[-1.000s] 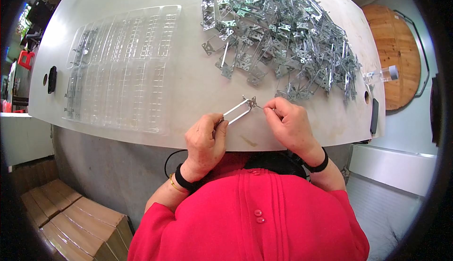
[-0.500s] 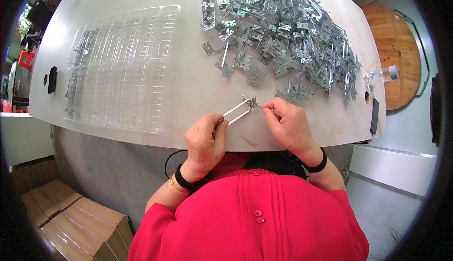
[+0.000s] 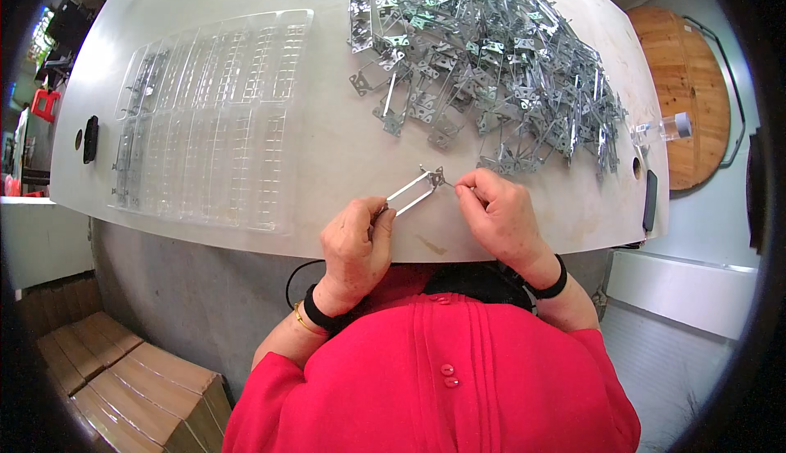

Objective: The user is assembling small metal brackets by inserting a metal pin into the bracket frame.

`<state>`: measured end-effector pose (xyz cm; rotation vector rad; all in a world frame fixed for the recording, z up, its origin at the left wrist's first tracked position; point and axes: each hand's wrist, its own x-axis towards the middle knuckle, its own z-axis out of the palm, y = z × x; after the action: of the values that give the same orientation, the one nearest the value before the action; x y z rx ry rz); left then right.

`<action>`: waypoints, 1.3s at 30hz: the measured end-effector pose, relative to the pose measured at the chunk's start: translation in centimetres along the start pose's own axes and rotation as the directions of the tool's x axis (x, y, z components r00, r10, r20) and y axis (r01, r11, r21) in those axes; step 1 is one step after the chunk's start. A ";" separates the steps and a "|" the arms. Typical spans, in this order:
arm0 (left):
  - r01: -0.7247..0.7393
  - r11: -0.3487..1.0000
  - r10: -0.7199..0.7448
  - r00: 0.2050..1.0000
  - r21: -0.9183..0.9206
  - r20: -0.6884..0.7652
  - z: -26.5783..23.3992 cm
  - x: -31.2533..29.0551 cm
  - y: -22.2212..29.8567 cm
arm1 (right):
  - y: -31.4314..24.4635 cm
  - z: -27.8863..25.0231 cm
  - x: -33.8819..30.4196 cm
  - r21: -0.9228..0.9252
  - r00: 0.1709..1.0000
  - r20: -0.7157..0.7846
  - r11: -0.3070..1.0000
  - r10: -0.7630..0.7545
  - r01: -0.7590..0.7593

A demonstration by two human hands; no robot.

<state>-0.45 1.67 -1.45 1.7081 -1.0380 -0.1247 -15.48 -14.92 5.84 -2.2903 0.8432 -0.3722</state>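
Observation:
My left hand (image 3: pixel 358 240) is closed on the near end of a metal bracket (image 3: pixel 412 193) with two slim parallel bars, held over the table near its front edge. A flat, pierced plate forms the bracket's far end. My right hand (image 3: pixel 499 217) pinches a thin, dark piece that reaches toward that plate; its kind is too small to make out, and the fingers hide most of it. Beyond both hands lies a big heap of similar metal brackets (image 3: pixel 508 68). On the left rests a clear plastic tray (image 3: pixel 274 117), its left column filled with brackets (image 3: pixel 135 146).
The white table (image 3: pixel 327 150) ends just in front of me. At its right edge lies a clear bottle with a grey cap (image 3: pixel 683 126), near a round wooden board (image 3: pixel 684 84). Cardboard boxes (image 3: pixel 139 379) stand on the floor at lower left.

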 end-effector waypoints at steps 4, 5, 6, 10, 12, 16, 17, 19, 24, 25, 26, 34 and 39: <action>0.003 1.000 -0.003 1.000 -0.008 0.005 0.0 0.0 0.0 | 0.2 0.1 0.0 0.018 1.000 0.011 1.000 0.007 -0.007; 0.003 1.000 -0.003 1.000 -0.009 0.005 0.0 0.0 -0.1 | 0.2 0.1 0.0 0.033 1.000 0.018 0.999 0.013 -0.013; 0.003 1.000 -0.002 1.000 -0.008 0.007 0.0 0.0 0.0 | 0.2 0.0 0.0 0.034 1.000 0.010 0.999 0.020 -0.020; 0.036 0.999 -0.036 0.999 -0.014 0.032 -0.2 0.1 0.2 | -0.1 -1.0 -0.1 0.031 0.999 -0.013 0.999 0.042 -0.041; 0.052 0.999 -0.051 0.997 -0.008 0.049 -0.4 0.2 0.3 | 0.0 -1.7 -0.2 0.037 0.998 -0.016 0.997 0.065 -0.065; 0.041 0.999 -0.044 0.997 0.035 0.070 -0.7 0.8 0.7 | 0.8 -3.8 -0.8 0.077 0.991 -0.007 0.988 0.136 -0.135; 0.037 0.998 -0.041 0.996 0.048 0.075 -0.7 0.8 0.8 | 1.1 -4.4 -1.1 0.091 0.988 -0.004 0.984 0.152 -0.151; 0.016 0.993 -0.030 0.992 0.116 0.124 -1.1 1.1 1.0 | 1.8 -5.4 -1.6 0.141 0.986 0.012 0.976 0.165 -0.165; 0.015 0.953 -0.076 0.978 0.301 0.192 -2.0 1.9 2.6 | 4.0 -8.0 -3.6 0.266 0.964 0.072 0.927 0.255 -0.265; 0.016 0.948 -0.077 0.981 0.318 0.180 -2.0 2.2 3.0 | 4.7 -8.5 -3.9 0.281 0.963 0.083 0.921 0.257 -0.270; 0.017 0.942 -0.078 0.983 0.336 0.168 -1.9 2.4 3.4 | 5.5 -8.9 -4.4 0.319 0.954 0.079 0.899 0.291 -0.301; -0.178 0.926 0.102 0.967 0.332 0.234 2.0 4.4 4.7 | 11.6 -9.0 -6.5 0.620 0.936 0.026 0.728 0.352 -0.292; -0.186 0.881 0.014 0.930 0.435 0.369 3.3 5.0 5.6 | 14.0 -8.0 -7.5 0.714 0.937 0.031 0.648 0.349 -0.265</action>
<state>-2.37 -4.34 3.72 2.1074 -1.5204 -0.1276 -31.40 -21.92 2.10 -1.3779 0.9206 -0.5575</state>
